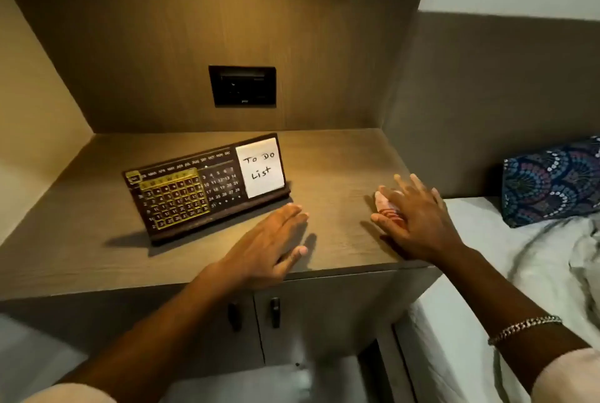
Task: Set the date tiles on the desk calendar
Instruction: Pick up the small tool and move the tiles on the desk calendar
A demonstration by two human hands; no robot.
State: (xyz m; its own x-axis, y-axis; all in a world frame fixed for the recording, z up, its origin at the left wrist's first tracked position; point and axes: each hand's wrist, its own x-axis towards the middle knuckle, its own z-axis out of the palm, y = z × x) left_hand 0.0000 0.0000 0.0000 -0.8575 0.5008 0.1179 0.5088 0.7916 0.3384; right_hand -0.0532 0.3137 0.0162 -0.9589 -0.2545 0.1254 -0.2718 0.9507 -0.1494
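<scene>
A dark desk calendar (181,198) leans back on the wooden desk top (81,240), with month names along its top, a number grid and a gold sliding frame (173,198) over the left part. A white note reading "To Do List" (261,167) is stuck on its right end. My left hand (272,240) hovers flat with fingers apart just in front of the calendar's right end, holding nothing. My right hand (412,217) rests with spread fingers over a small pink and red object (388,207) on the desk's right side; whether it grips it is unclear.
A dark wall socket plate (243,87) sits on the back panel. Side walls close in the desk on the left and right. Below the front edge are two cabinet doors with dark handles (274,311). A bed with white sheets (506,272) and a patterned pillow (552,178) lies to the right.
</scene>
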